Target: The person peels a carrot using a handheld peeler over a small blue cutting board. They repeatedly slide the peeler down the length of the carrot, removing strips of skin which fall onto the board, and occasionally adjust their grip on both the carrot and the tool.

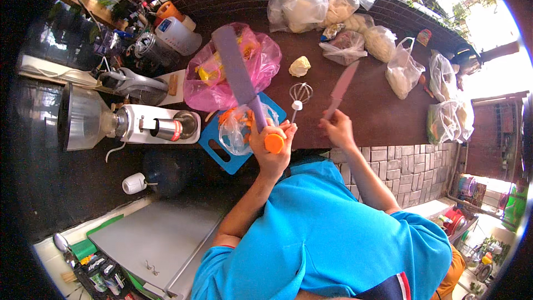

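My left hand point(270, 153) is closed round the handle of a large purple knife point(233, 64), its broad blade slanting up and away to the left. A round orange end point(274, 143), like a cut carrot, shows in the same hand. My right hand point(337, 129) grips the handle of a smaller knife with a pinkish blade point(345, 80), pointing away over the table. Under and beside my left hand, a clear plastic bag point(236, 133) with orange pieces lies on a blue cutting board point(229, 162). A whisk point(297, 104) rests between the two hands.
A pink plastic bag point(202, 90) stands behind the board. A pale, roundish vegetable point(300, 66) sits mid-table. Several filled clear bags point(380, 44) line the far and right edges of the brown table point(383, 125). On the left stands a white grinder-like machine point(139, 125).
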A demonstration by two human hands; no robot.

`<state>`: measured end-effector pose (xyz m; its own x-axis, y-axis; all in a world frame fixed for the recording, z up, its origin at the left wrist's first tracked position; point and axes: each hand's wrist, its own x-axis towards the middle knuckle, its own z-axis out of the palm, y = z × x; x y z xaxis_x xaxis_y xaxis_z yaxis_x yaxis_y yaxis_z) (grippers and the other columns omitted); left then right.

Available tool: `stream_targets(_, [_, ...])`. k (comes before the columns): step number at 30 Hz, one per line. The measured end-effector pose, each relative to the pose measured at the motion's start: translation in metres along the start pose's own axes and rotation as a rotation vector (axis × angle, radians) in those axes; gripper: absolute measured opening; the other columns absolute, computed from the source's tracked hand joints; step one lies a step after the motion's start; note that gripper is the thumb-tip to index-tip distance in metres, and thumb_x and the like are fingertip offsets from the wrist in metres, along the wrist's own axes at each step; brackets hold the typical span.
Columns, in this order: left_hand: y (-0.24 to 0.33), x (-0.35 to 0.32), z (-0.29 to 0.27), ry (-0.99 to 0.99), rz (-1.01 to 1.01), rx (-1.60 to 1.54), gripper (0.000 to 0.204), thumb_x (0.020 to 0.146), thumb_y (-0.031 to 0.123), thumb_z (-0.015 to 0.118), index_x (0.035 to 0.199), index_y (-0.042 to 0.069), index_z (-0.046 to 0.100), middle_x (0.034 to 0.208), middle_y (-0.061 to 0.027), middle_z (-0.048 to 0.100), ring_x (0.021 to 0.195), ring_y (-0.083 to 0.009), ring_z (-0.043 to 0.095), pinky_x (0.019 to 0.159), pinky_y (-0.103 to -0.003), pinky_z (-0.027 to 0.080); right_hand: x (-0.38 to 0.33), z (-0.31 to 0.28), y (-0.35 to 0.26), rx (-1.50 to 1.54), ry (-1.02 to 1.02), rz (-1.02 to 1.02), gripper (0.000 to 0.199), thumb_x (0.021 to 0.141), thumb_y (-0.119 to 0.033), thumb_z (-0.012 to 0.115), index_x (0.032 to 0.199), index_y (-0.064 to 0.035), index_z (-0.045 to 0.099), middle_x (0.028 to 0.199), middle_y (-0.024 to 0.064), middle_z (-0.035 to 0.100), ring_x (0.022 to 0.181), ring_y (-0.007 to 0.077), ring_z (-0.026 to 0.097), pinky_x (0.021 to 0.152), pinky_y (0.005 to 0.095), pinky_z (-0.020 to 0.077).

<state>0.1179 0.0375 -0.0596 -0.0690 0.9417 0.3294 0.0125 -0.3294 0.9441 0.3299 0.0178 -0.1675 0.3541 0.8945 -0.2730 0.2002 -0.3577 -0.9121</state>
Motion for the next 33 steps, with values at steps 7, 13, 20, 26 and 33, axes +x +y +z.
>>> stream_targets(7, [-0.013,-0.010,0.033,-0.162,-0.059,-0.075,0.025,0.073,-0.008,0.076,0.074,0.001,0.054,0.089,-0.0078,0.048,0.076,-0.0169,0.061,0.076,-0.030,0.058,0.008,-0.086,0.031,-0.074,0.083,0.245,0.023,0.086,-0.016,0.069,0.100,0.0019,0.065,0.081,0.0071,0.070,0.070,0.0133,0.067,0.053,0.0243,0.0509])
stream_targets(13, [-0.011,-0.010,0.058,-0.316,0.004,-0.024,0.022,0.074,-0.001,0.078,0.074,0.002,0.057,0.089,-0.0078,0.050,0.083,-0.0173,0.058,0.077,-0.032,0.060,0.002,-0.092,0.035,0.070,0.257,0.243,0.023,0.087,-0.020,0.071,0.087,0.0030,0.067,0.076,0.0087,0.071,0.067,0.0135,0.068,0.053,0.0290,0.0519])
stream_targets(20, [-0.007,-0.003,0.065,-0.361,0.019,-0.016,0.022,0.075,0.000,0.078,0.073,0.003,0.056,0.090,-0.0070,0.049,0.082,-0.0160,0.061,0.077,-0.032,0.060,-0.009,-0.089,0.036,-0.477,0.385,0.082,0.026,0.084,-0.021,0.073,0.090,0.0031,0.064,0.074,0.0128,0.068,0.061,0.0154,0.067,0.052,0.0295,0.0516])
stream_targets(26, [-0.008,0.004,0.042,-0.273,0.062,-0.011,0.025,0.074,-0.004,0.077,0.076,0.004,0.053,0.097,-0.0082,0.047,0.081,-0.0140,0.062,0.078,-0.033,0.060,-0.022,-0.042,-0.072,-0.296,0.005,-0.147,0.026,0.087,-0.023,0.068,0.098,0.0007,0.068,0.082,0.0156,0.071,0.073,0.0231,0.069,0.066,0.0350,0.0522])
stream_targets(33, [0.007,0.029,-0.024,0.039,0.066,0.149,0.023,0.071,-0.003,0.079,0.076,0.004,0.057,0.087,-0.0087,0.051,0.076,-0.0215,0.056,0.067,-0.035,0.047,-0.026,0.059,-0.139,0.564,-0.570,-0.296,0.028,0.094,-0.009,0.057,0.121,0.0016,0.060,0.114,0.0069,0.061,0.095,0.0110,0.058,0.084,0.0271,0.0472])
